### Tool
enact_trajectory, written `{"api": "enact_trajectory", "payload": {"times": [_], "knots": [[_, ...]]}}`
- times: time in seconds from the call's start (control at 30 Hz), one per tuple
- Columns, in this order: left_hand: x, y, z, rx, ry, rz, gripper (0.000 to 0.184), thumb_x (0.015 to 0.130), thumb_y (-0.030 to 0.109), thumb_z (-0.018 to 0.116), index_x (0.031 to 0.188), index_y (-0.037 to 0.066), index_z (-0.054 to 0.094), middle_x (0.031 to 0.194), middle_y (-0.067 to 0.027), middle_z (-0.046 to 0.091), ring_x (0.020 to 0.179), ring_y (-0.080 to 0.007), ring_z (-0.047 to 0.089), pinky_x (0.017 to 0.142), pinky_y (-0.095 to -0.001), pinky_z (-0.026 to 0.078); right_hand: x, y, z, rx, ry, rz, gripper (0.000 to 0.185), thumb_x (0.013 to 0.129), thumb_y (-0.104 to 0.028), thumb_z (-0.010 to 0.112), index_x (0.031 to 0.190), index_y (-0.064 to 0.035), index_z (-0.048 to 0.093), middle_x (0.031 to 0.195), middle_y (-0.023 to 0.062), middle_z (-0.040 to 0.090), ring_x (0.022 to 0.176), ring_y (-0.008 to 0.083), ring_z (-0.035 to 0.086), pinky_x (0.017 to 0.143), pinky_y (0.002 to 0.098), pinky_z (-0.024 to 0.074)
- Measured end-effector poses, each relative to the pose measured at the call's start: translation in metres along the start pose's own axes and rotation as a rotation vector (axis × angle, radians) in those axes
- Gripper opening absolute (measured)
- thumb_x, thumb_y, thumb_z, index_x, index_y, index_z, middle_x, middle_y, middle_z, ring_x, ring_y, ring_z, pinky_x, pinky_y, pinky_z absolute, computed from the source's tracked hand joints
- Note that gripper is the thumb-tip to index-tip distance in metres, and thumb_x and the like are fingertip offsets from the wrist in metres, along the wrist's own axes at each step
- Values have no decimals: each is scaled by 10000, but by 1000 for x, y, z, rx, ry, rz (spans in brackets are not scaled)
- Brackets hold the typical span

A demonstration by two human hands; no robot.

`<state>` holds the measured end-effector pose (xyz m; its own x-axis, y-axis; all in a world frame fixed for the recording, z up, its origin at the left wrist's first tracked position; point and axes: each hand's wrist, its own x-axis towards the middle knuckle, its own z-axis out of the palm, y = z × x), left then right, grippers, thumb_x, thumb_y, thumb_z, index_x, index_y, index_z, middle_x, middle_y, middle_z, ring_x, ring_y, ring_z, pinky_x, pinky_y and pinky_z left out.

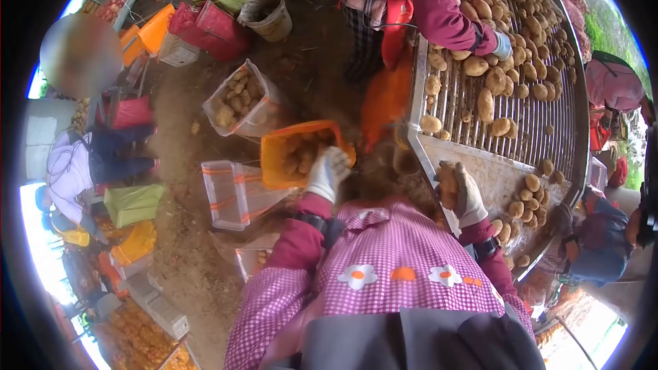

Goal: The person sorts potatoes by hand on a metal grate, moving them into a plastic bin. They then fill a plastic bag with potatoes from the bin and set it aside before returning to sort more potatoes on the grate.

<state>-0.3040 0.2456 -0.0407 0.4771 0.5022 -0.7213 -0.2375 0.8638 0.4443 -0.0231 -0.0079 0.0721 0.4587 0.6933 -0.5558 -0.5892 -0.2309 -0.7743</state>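
My left hand [329,171], in a pale glove, is at the right side of an orange basket [275,159] that holds potatoes [299,153]. Its fingers are blurred, and I cannot make out whether they hold anything. At the near left edge of the slatted metal sorting table [428,154], my gloved right hand [467,195] is closed on a brown potato [447,186]. Small potatoes [531,199] lie on the table's smooth lower part, right of that hand. Larger potatoes [495,81] are spread over the slats.
Across the table a co-worker's gloved hand [502,46] reaches among potatoes. A lined crate of potatoes [240,99], a clear crate [225,195] and a bucket [267,17] stand on the ground at left. Other people are at both sides.
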Motion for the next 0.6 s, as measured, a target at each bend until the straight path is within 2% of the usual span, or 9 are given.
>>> {"api": "enact_trajectory", "payload": {"times": [0.03,0.2,0.23,0.3,0.4,0.43,0.5,0.57,0.6], "knots": [[-7,-11,22,-6,-134,-110,396,1016,422,649,1249,102,654,1165,-94,734,1058,-292,702,934,-482,559,2,0,14,-77,-81,-103,629,1071,-492,566,1431,25,560,1227,100,679,1067,193,655,905,318,543],[-36,-52,85,-350,-470,-327,550,1016,561,598,1285,83,633,1203,-129,720,1124,-330,680,997,-564,540,-28,-50,95,-226,-293,-130,654,1069,-450,586,1496,38,500,1298,134,670,1139,195,656,969,317,535],[-39,-50,86,-324,-320,-306,573,985,596,627,1245,86,645,1142,-132,722,1080,-309,696,929,-518,585,-26,-45,94,-227,-294,-168,667,1068,-449,589,1517,33,483,1306,144,676,1149,197,662,979,317,538],[-26,-31,47,-264,-516,-260,563,955,616,655,1184,102,657,1045,-125,725,950,-282,723,800,-443,624,-24,-36,63,-273,-245,-100,604,1071,-368,591,1505,40,493,1318,157,670,1151,209,668,980,323,542],[15,-23,-14,-373,-60,-20,326,1005,457,610,851,170,617,741,10,609,629,-188,606,605,-346,575,-33,-20,4,-479,-65,-124,488,996,-213,626,1397,63,591,1309,173,685,1207,232,643,1041,341,504],[17,-10,-38,-133,-409,101,338,1015,420,566,756,206,591,667,52,558,604,-161,574,549,-288,496,-53,-31,2,-553,-29,-135,504,992,-232,631,1394,68,589,1286,180,700,1189,269,656,1039,359,508],[28,17,-85,-96,-612,80,307,1013,485,559,942,203,658,843,31,649,794,-206,619,746,-367,509,-77,-10,-33,-688,103,-63,505,944,-261,677,1358,25,635,1258,234,708,1175,329,680,1038,377,513],[38,43,-134,-116,-424,-55,408,1010,549,551,1128,199,725,1018,11,739,983,-251,664,942,-445,522,-105,6,-57,-844,228,-105,478,932,-290,705,1318,-12,658,1220,241,710,1134,388,681,1020,412,523],[51,50,-116,-87,286,74,529,970,597,594,1316,199,640,1249,-59,686,1123,-266,630,1061,-474,483,-118,11,-67,-909,277,-133,474,925,-298,717,1304,-20,662,1229,238,701,1133,400,673,1019,428,522]]}}
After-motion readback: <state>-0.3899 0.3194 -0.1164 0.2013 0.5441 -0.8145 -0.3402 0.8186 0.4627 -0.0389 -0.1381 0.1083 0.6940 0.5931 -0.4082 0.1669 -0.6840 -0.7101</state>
